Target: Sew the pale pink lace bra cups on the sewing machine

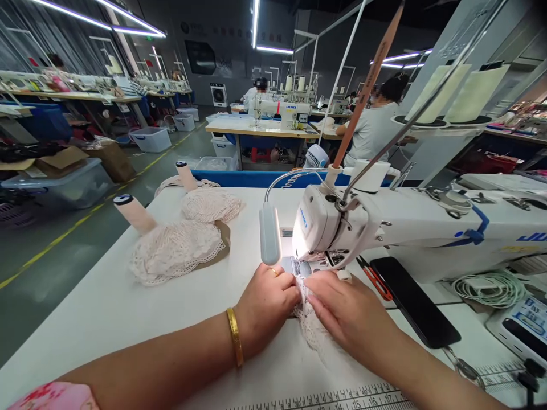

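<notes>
Both my hands are down on the white worktop (106, 307) right in front of the sewing machine (384, 228). My left hand (267, 302) lies curled, knuckles up, fingertips pressing the edge of a strip of pale lace (310, 324); gold bangle (235, 336) on that wrist, ring on one finger. My right hand (346, 313) is flat, fingers stretched out toward the needle area, palm covering the lace from the other side. Neither grip is closed round anything: both hands just press the lace flat against the worktop, fingers mostly extended on the right, bent on the left. The lace runs from under the presser foot back toward me between the two hands, its near end trailing below my right palm. The needle itself is hidden behind the machine head and my fingers.

The lamp (270, 233) on its bendy neck hangs just left of the machine head, above my left hand. Red-handled snips (376, 279) and a black phone (414, 307) lie to the right of my right hand, under the machine arm. Piles of lace pieces (175, 250) sit further left on the worktop, well apart from my hands, with two thread cones (134, 213) near them. A printed ruler (342, 398) runs along the worktop's near edge. Other people sit at machines in the background.
</notes>
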The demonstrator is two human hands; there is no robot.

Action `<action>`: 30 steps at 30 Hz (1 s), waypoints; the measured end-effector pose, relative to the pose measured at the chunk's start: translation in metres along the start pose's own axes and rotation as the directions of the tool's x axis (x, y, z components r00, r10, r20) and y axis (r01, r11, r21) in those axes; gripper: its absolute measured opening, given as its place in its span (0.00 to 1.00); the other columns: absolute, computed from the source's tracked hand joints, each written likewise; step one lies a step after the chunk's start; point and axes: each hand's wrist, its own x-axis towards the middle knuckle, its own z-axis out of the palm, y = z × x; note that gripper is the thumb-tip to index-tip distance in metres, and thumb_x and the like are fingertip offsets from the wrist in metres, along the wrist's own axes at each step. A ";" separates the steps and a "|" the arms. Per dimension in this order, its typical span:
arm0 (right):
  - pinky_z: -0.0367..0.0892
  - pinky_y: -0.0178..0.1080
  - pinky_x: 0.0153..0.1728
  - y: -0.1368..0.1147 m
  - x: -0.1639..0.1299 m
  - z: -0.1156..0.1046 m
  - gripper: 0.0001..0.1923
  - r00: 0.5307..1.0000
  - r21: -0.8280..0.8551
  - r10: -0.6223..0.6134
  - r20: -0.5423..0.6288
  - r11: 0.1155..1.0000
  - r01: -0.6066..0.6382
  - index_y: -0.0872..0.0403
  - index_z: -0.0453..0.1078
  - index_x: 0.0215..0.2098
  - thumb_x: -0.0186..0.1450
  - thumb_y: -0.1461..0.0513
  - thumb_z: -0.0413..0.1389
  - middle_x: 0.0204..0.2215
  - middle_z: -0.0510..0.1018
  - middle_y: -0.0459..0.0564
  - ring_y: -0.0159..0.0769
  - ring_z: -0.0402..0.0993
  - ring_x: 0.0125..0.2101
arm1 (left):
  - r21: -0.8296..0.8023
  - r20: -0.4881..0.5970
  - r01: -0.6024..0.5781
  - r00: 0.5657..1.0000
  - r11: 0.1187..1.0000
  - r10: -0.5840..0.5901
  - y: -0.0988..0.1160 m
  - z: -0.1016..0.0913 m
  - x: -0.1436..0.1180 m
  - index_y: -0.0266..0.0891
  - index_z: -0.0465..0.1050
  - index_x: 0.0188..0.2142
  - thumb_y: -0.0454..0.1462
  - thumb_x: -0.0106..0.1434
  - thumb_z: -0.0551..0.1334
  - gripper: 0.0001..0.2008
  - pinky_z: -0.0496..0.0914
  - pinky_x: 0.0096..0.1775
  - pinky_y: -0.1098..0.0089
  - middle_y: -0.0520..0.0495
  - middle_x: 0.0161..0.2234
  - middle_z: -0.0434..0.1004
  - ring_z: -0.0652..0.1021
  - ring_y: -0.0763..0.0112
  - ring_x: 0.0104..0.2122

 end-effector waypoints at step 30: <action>0.69 0.40 0.34 0.032 -0.004 0.035 0.16 0.998 -0.031 0.049 -0.024 0.998 -0.050 0.48 0.75 0.51 0.75 0.64 0.47 0.44 0.84 0.52 0.42 0.79 0.41 | 0.087 -0.030 0.093 0.995 0.992 -0.091 0.008 0.003 0.002 0.39 0.77 0.44 0.34 0.73 0.58 0.08 0.62 0.41 0.58 0.45 0.38 0.80 0.75 0.57 0.38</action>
